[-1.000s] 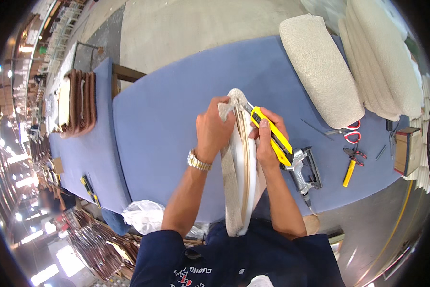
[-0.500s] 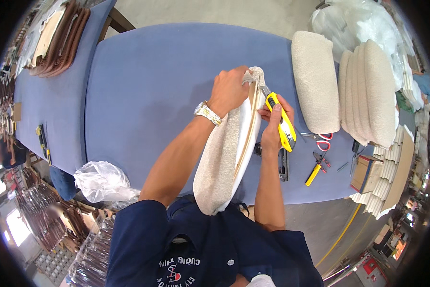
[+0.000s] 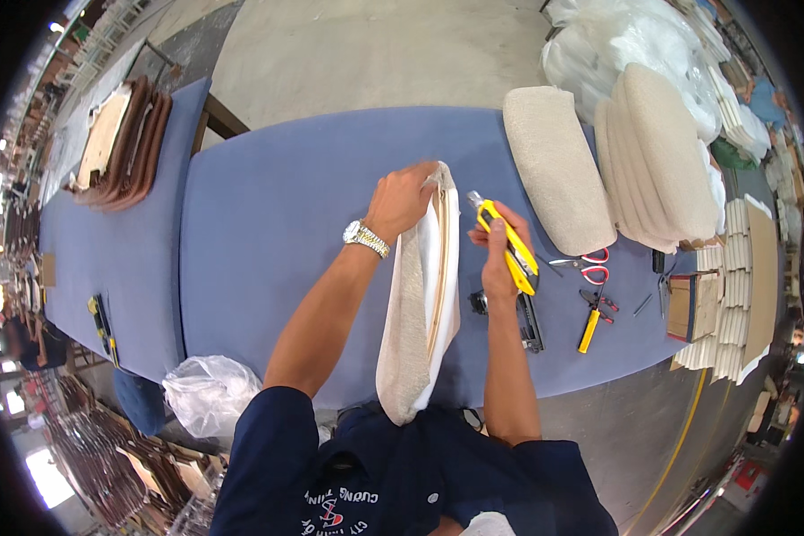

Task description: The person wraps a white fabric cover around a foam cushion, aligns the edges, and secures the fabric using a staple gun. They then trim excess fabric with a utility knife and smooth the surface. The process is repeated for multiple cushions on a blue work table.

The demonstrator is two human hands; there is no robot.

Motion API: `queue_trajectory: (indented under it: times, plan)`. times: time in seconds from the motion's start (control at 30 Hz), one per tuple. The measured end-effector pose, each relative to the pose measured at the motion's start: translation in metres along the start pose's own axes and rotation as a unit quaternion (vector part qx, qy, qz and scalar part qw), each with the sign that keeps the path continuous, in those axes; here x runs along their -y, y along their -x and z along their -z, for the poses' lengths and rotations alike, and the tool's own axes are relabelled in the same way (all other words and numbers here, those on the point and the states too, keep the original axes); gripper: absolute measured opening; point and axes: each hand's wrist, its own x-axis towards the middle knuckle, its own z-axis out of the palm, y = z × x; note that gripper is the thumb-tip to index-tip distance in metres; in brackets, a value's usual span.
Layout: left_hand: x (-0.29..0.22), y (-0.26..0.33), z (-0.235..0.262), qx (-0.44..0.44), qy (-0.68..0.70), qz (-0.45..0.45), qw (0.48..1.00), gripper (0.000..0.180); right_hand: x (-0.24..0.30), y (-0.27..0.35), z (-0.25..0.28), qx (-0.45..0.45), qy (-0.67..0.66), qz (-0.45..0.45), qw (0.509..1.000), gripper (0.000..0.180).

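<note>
My left hand (image 3: 402, 204), with a watch on its wrist, grips the far end of a beige upholstered cushion panel (image 3: 404, 330). The panel stands on its edge, its near end close to my body. White padding and a thin wooden board edge (image 3: 439, 286) show along its right side. In my right hand (image 3: 502, 255) is a yellow utility knife (image 3: 512, 248), its tip pointing up and left, a short gap away from the panel. Under my right forearm lies a black staple gun (image 3: 529, 322), partly hidden.
Scissors with red handles (image 3: 594, 266) and yellow-handled pliers (image 3: 589, 329) lie at right on the blue table (image 3: 277, 223). Beyond them are a single beige cushion (image 3: 558, 170) and a stack of cushions (image 3: 656, 161). A plastic bag (image 3: 210, 393) sits at the left front edge; another knife (image 3: 102, 329) lies left.
The knife has come away from the panel's far end and now sits apart to its right. The panel has turned more upright, my left hand still on it. The whole view has shifted.
</note>
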Motion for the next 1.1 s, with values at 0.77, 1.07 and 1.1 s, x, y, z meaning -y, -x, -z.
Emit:
queue_trajectory:
  times: [0.77, 1.07, 1.1]
  plan:
    - [0.013, -0.009, -0.02, -0.058, 0.008, -0.005, 0.998, 0.024, -0.023, -0.033, -0.038, 0.017, 0.106, 0.058, 0.993, 0.02]
    - [0.0, -0.01, -0.009, 0.018, 0.017, 0.08, 0.997, 0.028, -0.031, -0.033, -0.049, -0.034, 0.083, 0.086, 0.992, 0.021]
    - [0.002, -0.01, -0.01, 0.007, 0.017, 0.066, 0.998, 0.029, -0.031, -0.033, -0.05, -0.038, 0.081, 0.07, 0.994, 0.021]
